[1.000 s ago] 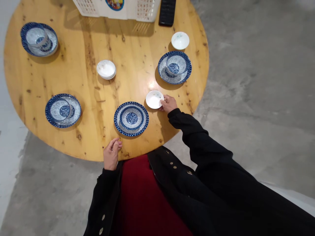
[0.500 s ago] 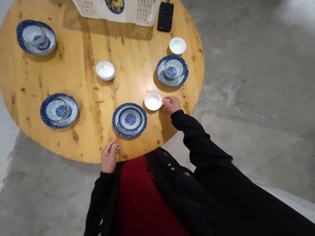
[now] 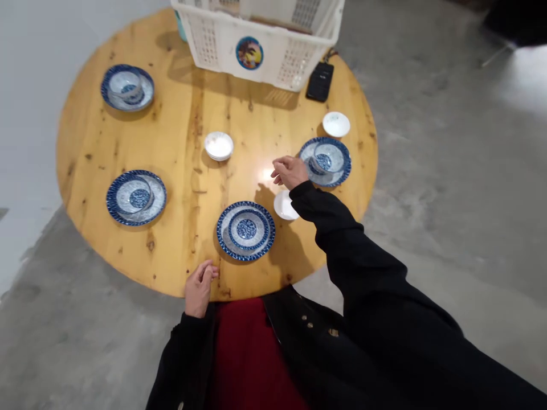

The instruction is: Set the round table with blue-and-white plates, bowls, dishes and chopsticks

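My right hand [image 3: 290,172] hovers over the table, its fingers loosely bent and apart with nothing in them. Below its wrist is a small white bowl [image 3: 284,206], partly covered by my sleeve. A little stack of white bowls [image 3: 219,146] stands to the hand's left. At the table's near edge my left hand [image 3: 199,288] rests empty, fingers loosely curled but apart. Nearest to it is a blue-patterned plate [image 3: 223,239] bearing a blue-rimmed bowl [image 3: 247,229].
More blue-patterned plates with bowls stand at the right [image 3: 347,171], left [image 3: 111,200] and far left [image 3: 106,91]. Another white bowl [image 3: 336,124] sits behind the right plate. A white plastic crate [image 3: 273,60] and a black phone-like object [image 3: 320,81] occupy the round wooden table's [image 3: 179,239] far side.
My right hand has let go of the white bowl beside the near plate and moved away from me toward the stacked bowls. My left hand stays at the edge. The camera view has shifted.
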`<state>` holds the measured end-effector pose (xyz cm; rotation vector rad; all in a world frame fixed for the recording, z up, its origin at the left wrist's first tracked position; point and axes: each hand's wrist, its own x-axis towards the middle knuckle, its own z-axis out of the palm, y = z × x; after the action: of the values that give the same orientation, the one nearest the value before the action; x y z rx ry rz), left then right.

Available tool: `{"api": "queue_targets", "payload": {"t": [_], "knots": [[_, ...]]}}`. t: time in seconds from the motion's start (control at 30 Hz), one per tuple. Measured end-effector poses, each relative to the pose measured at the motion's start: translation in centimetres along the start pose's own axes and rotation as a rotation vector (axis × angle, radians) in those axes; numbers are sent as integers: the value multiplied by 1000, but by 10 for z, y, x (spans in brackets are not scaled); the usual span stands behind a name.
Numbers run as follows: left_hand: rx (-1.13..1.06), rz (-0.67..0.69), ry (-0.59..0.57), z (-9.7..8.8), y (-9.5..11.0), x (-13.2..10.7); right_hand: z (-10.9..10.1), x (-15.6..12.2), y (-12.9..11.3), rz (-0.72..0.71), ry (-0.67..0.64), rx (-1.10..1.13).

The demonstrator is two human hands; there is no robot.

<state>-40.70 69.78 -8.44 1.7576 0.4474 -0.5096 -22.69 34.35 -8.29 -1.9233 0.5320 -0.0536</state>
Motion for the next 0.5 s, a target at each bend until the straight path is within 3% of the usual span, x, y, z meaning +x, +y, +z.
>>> {"api": "queue_targets", "payload": {"t": [0.1, 0.3, 0.4, 0.5], "knots": [[-8, -4, 37, -7, -4, 1, 41, 29, -14, 38, -71, 9], [-23, -29, 109, -23, -18, 1, 115, 81, -27, 87, -39, -98], [-43, -51, 144, -28, -26, -1, 137, 99, -21, 101, -44, -174], [-73, -73, 169, -30, -31, -3, 145, 115, -5, 71, -33, -275]]}}
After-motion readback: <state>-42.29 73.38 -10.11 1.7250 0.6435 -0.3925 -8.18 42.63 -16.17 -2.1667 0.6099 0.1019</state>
